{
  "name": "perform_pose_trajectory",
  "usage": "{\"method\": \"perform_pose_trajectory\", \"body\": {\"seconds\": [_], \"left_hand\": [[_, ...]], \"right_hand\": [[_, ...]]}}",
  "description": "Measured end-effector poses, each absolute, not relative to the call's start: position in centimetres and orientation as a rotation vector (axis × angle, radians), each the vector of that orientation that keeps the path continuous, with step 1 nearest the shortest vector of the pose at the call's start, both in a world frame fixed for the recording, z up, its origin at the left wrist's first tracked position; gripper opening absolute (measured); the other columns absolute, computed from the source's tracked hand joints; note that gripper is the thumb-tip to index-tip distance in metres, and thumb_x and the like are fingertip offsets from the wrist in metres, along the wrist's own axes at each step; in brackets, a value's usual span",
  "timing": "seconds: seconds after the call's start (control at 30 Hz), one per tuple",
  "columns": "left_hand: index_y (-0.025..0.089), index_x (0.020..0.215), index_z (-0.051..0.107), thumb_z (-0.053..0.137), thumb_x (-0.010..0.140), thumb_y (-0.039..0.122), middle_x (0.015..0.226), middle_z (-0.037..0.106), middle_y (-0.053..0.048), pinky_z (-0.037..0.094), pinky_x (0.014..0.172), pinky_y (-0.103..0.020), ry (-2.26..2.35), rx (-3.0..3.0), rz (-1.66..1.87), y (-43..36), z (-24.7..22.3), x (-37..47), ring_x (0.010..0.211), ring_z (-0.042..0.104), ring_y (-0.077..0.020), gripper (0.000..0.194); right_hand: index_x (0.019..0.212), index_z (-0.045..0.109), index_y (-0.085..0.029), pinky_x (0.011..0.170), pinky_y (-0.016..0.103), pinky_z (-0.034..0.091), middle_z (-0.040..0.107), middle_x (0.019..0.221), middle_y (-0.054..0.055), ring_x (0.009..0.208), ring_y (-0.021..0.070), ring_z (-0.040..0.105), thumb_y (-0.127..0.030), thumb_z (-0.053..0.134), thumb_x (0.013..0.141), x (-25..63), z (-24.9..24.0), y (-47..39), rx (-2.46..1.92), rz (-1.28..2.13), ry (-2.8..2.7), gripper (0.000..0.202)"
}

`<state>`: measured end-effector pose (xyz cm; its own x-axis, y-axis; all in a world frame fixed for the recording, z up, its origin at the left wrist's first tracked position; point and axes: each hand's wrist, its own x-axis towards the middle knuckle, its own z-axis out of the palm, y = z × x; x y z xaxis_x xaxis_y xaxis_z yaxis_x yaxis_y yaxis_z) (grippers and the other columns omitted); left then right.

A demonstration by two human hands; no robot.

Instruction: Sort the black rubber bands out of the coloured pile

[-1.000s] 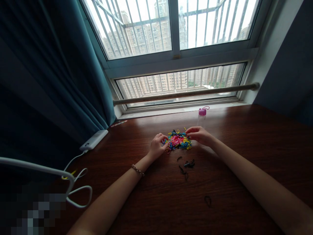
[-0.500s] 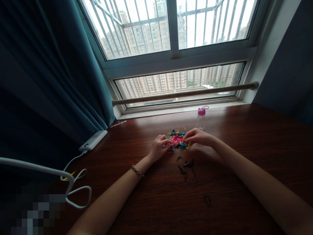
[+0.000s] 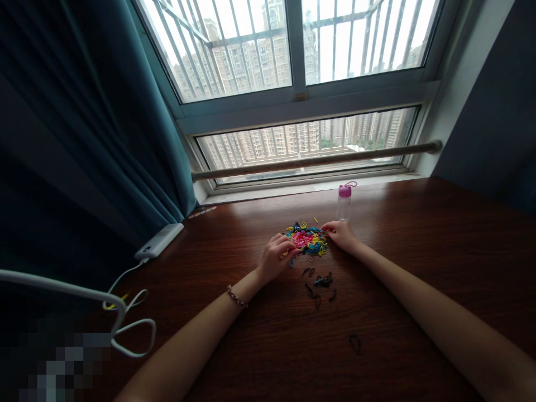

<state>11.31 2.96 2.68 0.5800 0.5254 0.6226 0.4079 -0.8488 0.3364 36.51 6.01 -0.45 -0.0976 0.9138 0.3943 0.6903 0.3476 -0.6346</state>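
Note:
A heap of small elastic hair bands point(image 3: 305, 240) in pink, blue, yellow and black lies on the brown table. At the heap's left edge is my left hand point(image 3: 277, 257), its fingers curled in and a yellowish band showing between thumb and fingers. My right hand point(image 3: 341, 235) touches the heap's right edge, fingertips pressed together; what they pinch, if anything, is too small to make out. Nearer to me are several loose black hair bands point(image 3: 322, 280), and one lone black band point(image 3: 355, 343) lies closer still.
A clear bottle with a pink lid point(image 3: 344, 192) stands behind my right hand. To the left are a white power strip point(image 3: 159, 241) with a cable and a white curved tube point(image 3: 62, 282). A window with a rail point(image 3: 314, 162) and a blue curtain point(image 3: 138, 111) border the table point(image 3: 251, 357).
My right hand has drawn back to the right, uncovering the heap's right side. My left hand has shifted slightly toward me. More black bands show in front of the heap.

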Motion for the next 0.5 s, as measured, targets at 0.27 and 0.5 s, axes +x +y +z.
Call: {"method": "perform_pose_trajectory", "body": {"seconds": [0.27, 0.5], "left_hand": [[0.016, 0.073, 0.058, 0.050, 0.083, 0.026, 0.073, 0.059, -0.004, 0.039, 0.073, -0.031, 0.505, 2.778, 0.973, 0.2, 3.2, 12.7, 0.074, 0.048, -0.0150, 0.016], [0.018, 0.072, 0.057, 0.049, 0.082, 0.030, 0.072, 0.059, -0.004, 0.037, 0.069, -0.031, 0.228, 3.041, 0.684, -0.7, 3.3, 13.1, 0.074, 0.050, -0.0154, 0.018]], "right_hand": [[0.080, 0.068, -0.016, 0.069, 0.025, 0.046, 0.067, 0.079, 0.005, 0.072, 0.0165, 0.060, -0.008, 0.055, 0.071, 36.6, -0.5, 6.0, -1.428, 0.291, -1.871, 0.018], [0.080, 0.067, -0.015, 0.065, 0.024, 0.046, 0.066, 0.076, 0.005, 0.068, 0.0158, 0.061, -0.009, 0.055, 0.071, 36.7, -0.5, 6.1, -1.437, 0.259, -1.787, 0.016]]}}
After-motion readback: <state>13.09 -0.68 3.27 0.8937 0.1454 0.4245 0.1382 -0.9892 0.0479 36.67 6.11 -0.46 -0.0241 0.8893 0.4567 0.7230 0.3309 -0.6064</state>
